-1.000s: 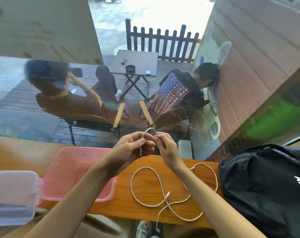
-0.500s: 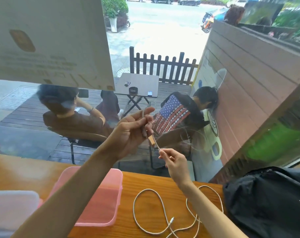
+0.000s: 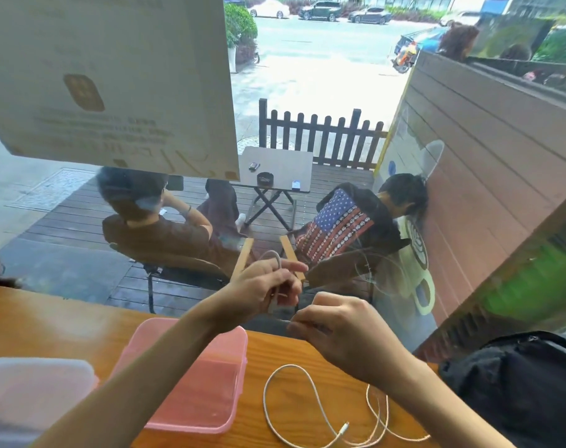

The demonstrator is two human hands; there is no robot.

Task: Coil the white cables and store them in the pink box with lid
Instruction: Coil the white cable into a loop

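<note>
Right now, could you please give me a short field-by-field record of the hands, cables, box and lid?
left hand: raised above the counter, fingers curled round a loop of white cable
right hand: fingers curled, pinching the same cable lower down
loose cables: uncoiled, lying in open curves on the wooden counter, one plug end showing
pink box: open on the counter, left of the loose cables; no cable visible inside
lid: translucent, off the box, at the left edge
black bag: on the right
</note>
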